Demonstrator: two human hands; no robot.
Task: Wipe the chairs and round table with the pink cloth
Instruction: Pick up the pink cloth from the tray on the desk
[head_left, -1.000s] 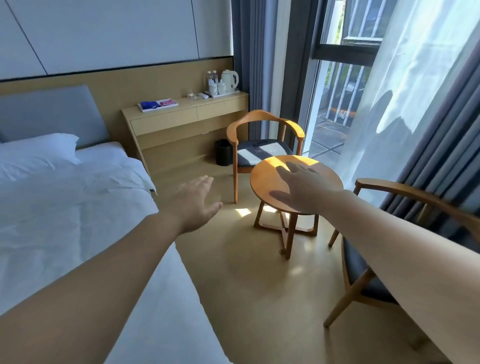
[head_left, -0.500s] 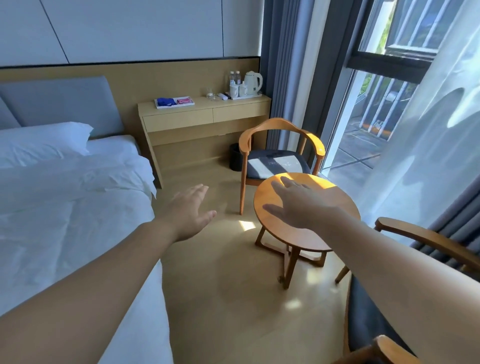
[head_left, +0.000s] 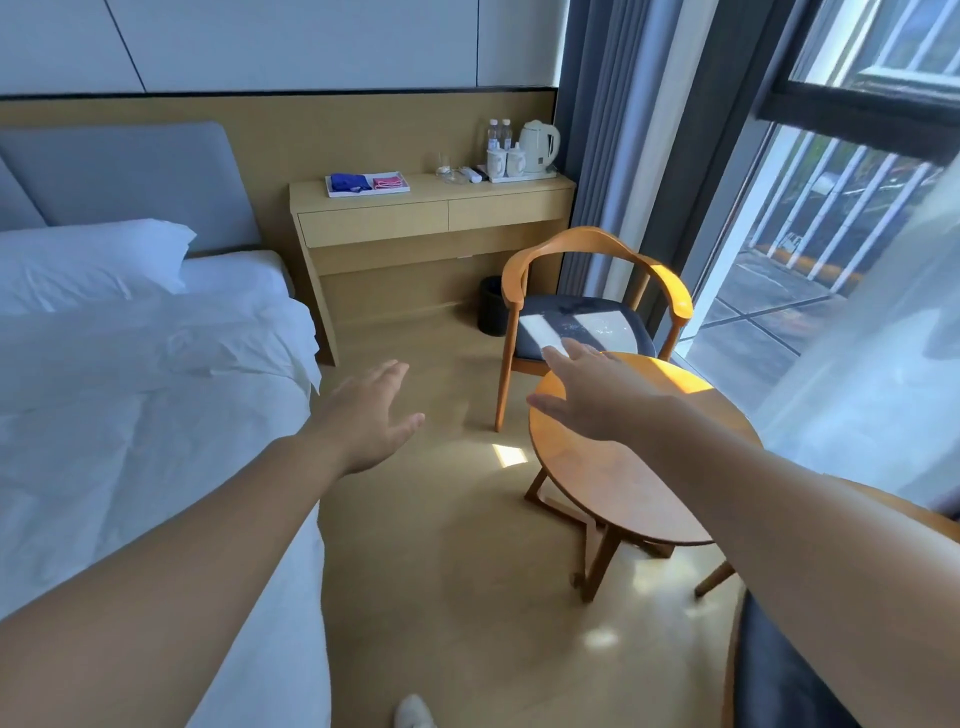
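Standing beside a white bed at the left, with a pillow at its far end below a grey headboard. Stretching the left hand out over the floor just right of the bed's edge, palm down, fingers straight and spread wide, holding nothing. Facing a light wooden desk against the far wall, bearing a white tray with a blue cloth on its left half and the pink cloth folded on its right half, well apart from both hands. Finding two cups, two water bottles and a white kettle further right on the same desk. Passing a small black bin on the floor under the desk's right end, just left of the far chair with curved wooden back and dark seat partly in sunlight. Holding the right hand flat and wide over the far left part of the round table, fingers pointing toward the far chair, gripping nothing; unable to tell whether touching the tabletop. Catching only the dark seat of the near chair at the bottom right, beside a sheer curtain and a tall window
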